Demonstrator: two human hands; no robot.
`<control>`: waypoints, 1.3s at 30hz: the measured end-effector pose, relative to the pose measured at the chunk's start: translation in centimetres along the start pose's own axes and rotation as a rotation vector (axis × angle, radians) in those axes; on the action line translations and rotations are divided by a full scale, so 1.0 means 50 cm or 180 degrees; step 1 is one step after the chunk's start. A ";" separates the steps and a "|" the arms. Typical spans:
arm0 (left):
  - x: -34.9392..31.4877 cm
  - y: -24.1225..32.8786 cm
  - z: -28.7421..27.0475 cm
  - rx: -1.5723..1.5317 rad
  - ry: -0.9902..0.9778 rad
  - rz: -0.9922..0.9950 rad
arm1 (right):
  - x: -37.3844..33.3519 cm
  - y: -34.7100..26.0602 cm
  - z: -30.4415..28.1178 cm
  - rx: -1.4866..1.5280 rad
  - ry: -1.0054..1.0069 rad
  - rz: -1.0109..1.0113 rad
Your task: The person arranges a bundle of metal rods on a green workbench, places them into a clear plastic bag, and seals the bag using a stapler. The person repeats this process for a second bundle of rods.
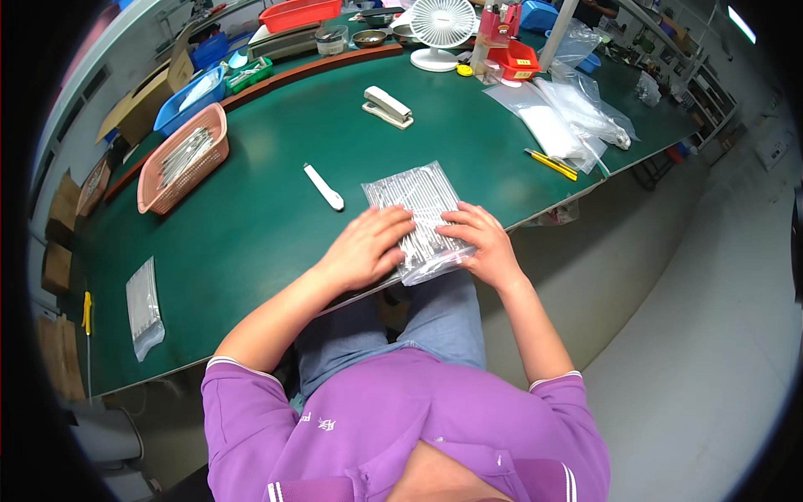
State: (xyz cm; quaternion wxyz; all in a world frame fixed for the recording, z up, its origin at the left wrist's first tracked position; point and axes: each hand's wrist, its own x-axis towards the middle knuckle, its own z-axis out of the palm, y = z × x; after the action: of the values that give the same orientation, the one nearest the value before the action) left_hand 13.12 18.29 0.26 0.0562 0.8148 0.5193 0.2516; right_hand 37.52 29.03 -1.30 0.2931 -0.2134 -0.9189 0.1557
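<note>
We have a clear plastic bag of slim metallic rods [424,186] lying flat near the front edge of the tabletop [276,251], right of its middle, with its lower end reaching over that edge. The rods lie side by side, lengthwise in the bag.

Our 2 hands are on it. Our left hand [366,247] lies loosely open across the left side of the bag, palm down, fingertips on the plastic. Our right hand [487,248] touches the right side, its fingers laid over the top and its thumb by the lower right corner; we cannot tell whether it pinches the plastic.

Just beyond our left hand lies a slim white tool [324,187], apart from the bag. Farther back stands a cream stapler [388,109]. To the right, near the edge, we see yellow cutters [554,165], and behind them a pile of clear bags with white contents [548,125].

Well to our left, a 2nd bag of rods [144,301] lies near the front edge, and a yellow-handled tool [87,314] is at the far left end. Behind them a pink basket [194,173] holds more rods, with a blue tray [186,113] just beyond. At the back stand a white fan [443,23] and, to its right, a red bin [514,60].
</note>
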 end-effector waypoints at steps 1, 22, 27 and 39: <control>0.003 -0.013 -0.005 0.0050 0.0035 -0.0035 | 0.002 -0.009 -0.004 -0.0139 -0.0048 0.0049; 0.135 -0.112 -0.017 -0.0053 -0.0013 0.0289 | 0.017 -0.127 0.047 0.0232 0.0440 0.0111; 0.153 -0.117 -0.026 -0.0175 -0.0671 0.0489 | 0.014 -0.130 0.032 0.0080 0.0306 0.0033; 0.060 -0.152 -0.035 -0.0515 0.0369 0.0643 | 0.026 -0.095 0.044 -0.0127 0.0145 -0.0855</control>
State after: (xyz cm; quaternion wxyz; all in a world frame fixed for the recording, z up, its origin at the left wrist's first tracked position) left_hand 7.09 24.05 0.15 0.0661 0.8399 0.4150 0.3436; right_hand 33.80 25.23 -0.44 0.3277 -0.0977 -0.9352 0.0918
